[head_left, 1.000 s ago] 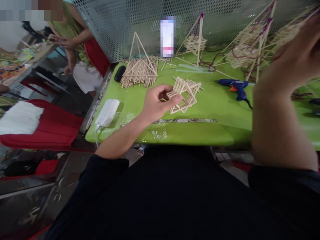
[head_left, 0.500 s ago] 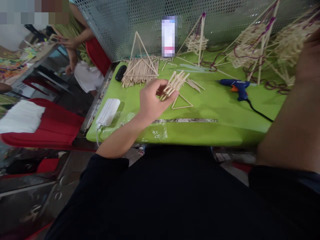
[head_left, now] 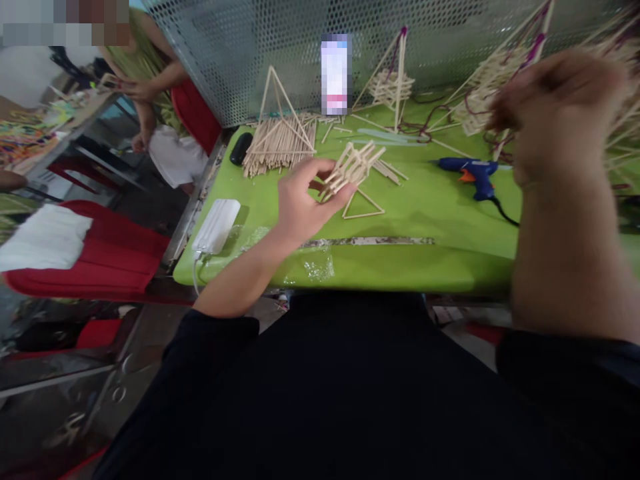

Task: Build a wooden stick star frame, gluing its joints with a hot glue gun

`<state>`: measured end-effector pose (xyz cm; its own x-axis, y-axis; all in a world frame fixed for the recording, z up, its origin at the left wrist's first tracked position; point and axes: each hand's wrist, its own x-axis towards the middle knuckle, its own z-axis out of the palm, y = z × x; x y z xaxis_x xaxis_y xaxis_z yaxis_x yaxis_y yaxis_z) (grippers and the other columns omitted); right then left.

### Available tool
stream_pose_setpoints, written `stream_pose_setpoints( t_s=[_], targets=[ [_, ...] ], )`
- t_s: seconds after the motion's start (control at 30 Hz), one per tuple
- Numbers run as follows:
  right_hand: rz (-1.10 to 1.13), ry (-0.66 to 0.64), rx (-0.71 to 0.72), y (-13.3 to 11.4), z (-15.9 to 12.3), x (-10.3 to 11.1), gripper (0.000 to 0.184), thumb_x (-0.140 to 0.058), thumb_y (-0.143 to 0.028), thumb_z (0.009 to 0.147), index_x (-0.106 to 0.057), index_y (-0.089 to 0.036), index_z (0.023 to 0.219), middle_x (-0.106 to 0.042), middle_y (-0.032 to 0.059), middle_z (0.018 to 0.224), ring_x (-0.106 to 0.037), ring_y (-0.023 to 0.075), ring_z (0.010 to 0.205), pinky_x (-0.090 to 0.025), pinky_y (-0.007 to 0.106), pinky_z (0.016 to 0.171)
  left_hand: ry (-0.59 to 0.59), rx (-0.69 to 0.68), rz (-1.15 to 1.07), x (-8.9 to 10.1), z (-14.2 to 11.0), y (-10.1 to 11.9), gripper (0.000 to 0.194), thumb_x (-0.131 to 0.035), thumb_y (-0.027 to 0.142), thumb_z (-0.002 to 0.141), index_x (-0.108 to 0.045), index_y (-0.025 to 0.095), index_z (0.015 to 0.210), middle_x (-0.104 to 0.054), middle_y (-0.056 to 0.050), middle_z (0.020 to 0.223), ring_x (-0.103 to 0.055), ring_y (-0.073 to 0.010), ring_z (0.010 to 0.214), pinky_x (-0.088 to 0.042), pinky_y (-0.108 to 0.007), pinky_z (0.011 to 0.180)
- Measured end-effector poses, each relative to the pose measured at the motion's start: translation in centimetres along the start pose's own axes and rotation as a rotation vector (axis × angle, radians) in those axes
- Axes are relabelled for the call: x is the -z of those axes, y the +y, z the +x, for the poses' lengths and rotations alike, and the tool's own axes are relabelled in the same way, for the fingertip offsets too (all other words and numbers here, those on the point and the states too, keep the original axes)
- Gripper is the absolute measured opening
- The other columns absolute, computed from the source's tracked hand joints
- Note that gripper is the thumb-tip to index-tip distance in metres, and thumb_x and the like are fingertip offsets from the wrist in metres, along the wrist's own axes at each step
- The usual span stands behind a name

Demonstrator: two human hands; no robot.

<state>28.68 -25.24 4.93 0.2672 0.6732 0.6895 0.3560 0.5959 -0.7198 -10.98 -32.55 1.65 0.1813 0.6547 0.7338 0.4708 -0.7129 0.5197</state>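
My left hand [head_left: 305,203] is closed around a small lattice of stacked wooden sticks [head_left: 354,167], gripped between thumb and fingers above the table. Below it lies a flat stick triangle [head_left: 369,205], and a few loose sticks [head_left: 393,172] rest just behind. On the right, my right hand [head_left: 565,110] is raised in front of a larger stick structure with purple thread [head_left: 480,90]. Its fingers are curled and blurred by motion, so I cannot see whether anything is in them. A blue glue gun [head_left: 473,175] lies on the green table [head_left: 430,267] left of my right wrist.
A pile of sticks [head_left: 280,143] bears an upright triangular frame [head_left: 271,87]. A phone [head_left: 334,73] leans on the perforated panel [head_left: 240,60]. A white power bank [head_left: 216,225] with a cable sits front left. Another person [head_left: 165,80] sits beyond, near red chairs [head_left: 125,250].
My right hand has swung in from the far right edge toward the middle, passing in front of the threaded structures. My left hand keeps its hold, with the lattice turned slightly.
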Motion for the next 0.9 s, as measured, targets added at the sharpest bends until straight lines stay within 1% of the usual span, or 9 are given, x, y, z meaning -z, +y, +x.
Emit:
stream_pose_setpoints(
  t_s=[0.07,0.17,0.27,0.37,0.47,0.63,0.7,0.77,0.9],
  targets=[
    [-0.175,-0.23,0.167,-1.3,-2.0,-2.3,0.009,-0.086,-0.033,0.091,-0.08,-0.028,0.087,-0.076,0.0067,0.082,-0.062,0.02,0.071,-0.045,0.042,0.072,-0.006,0.021,-0.048,0.0,0.0,0.0,0.045,-0.083,0.07,0.104,-0.08,0.027,0.118,-0.082,-0.005,0.107,-0.078,-0.0197,0.089,-0.066,-0.035,0.071],
    [-0.321,-0.592,0.372,-2.6,-4.4,-4.1,0.002,-0.084,-0.029,0.095,-0.082,-0.029,0.094,-0.086,0.0088,0.098,-0.073,0.025,0.091,-0.053,0.046,0.089,-0.018,0.035,-0.102,-0.1,0.0,-0.2,0.054,-0.079,0.079,0.104,-0.08,0.027,0.119,-0.082,-0.007,0.107,-0.078,-0.02,0.088,-0.065,-0.035,0.069],
    [-0.296,-0.784,0.453,-3.6,-6.0,-4.6,0.007,-0.078,-0.033,0.099,-0.081,-0.03,0.105,-0.087,0.0079,0.106,-0.075,0.027,0.098,-0.056,0.046,0.093,-0.041,0.037,-0.12,-0.3,-0.1,-0.4,0.057,-0.077,0.082,0.103,-0.079,0.028,0.121,-0.081,-0.007,0.108,-0.078,-0.0205,0.089,-0.065,-0.036,0.069],
    [-0.273,-0.766,0.489,-4.3,-6.8,-4.8,0.013,-0.078,-0.044,0.104,-0.076,-0.032,0.101,-0.082,0.0061,0.099,-0.072,0.0276,0.094,-0.056,0.048,0.09,-0.054,0.047,-0.114,-0.2,-0.1,-0.2,0.056,-0.077,0.082,0.103,-0.079,0.029,0.121,-0.081,-0.007,0.109,-0.079,-0.0207,0.09,-0.065,-0.036,0.07],
    [-0.211,-0.601,0.435,-4.6,-7.2,-5.1,0.043,-0.09,-0.064,0.098,-0.063,-0.032,0.091,-0.073,0.0043,0.089,-0.067,0.0264,0.086,-0.055,0.048,0.082,-0.066,0.04,-0.135,-0.1,-0.1,0.2,0.057,-0.076,0.083,0.104,-0.08,0.029,0.121,-0.082,-0.006,0.109,-0.079,-0.0201,0.089,-0.065,-0.035,0.069],
    [0.167,-0.553,0.153,-5.7,-8.0,-6.0,0.07,-0.096,-0.083,0.088,-0.073,-0.031,0.128,-0.082,0.0101,0.12,-0.076,0.0221,0.085,-0.061,0.04,0.069,-0.178,0.046,-0.164,-0.1,-0.1,0.5,0.055,-0.078,0.079,0.105,-0.08,0.028,0.127,-0.082,-0.005,0.104,-0.078,-0.0177,0.083,-0.065,-0.033,0.066],
    [0.238,-0.6,0.06,-6.2,-8.5,-6.5,0.066,-0.094,-0.082,0.09,-0.079,-0.03,0.128,-0.086,0.0089,0.117,-0.076,0.0218,0.083,-0.063,0.04,0.068,-0.224,0.066,-0.193,-0.2,-0.1,0.5,0.055,-0.075,0.079,0.107,-0.08,0.027,0.125,-0.081,-0.005,0.103,-0.078,-0.017,0.081,-0.066,-0.033,0.066],
    [0.274,-0.623,-0.006,-6.5,-8.9,-7.0,0.052,-0.093,-0.078,0.094,-0.084,-0.031,0.114,-0.085,0.0045,0.096,-0.074,0.0218,0.075,-0.062,0.04,0.064,-0.276,0.109,-0.276,-0.3,0.0,0.5,0.059,-0.07,0.082,0.109,-0.08,0.026,0.124,-0.081,-0.005,0.101,-0.079,-0.0163,0.079,-0.066,-0.032,0.064],
    [0.285,-0.555,-0.035,-6.2,-9.0,-7.6,0.047,-0.093,-0.077,0.095,-0.084,-0.031,0.099,-0.08,0.0009,0.079,-0.068,0.0201,0.062,-0.058,0.04,0.054,-0.34,0.198,-0.396,-0.2,0.2,0.3,0.064,-0.059,0.088,0.111,-0.078,0.028,0.124,-0.08,-0.003,0.095,-0.078,-0.0157,0.076,-0.066,-0.031,0.063]
  ],
)
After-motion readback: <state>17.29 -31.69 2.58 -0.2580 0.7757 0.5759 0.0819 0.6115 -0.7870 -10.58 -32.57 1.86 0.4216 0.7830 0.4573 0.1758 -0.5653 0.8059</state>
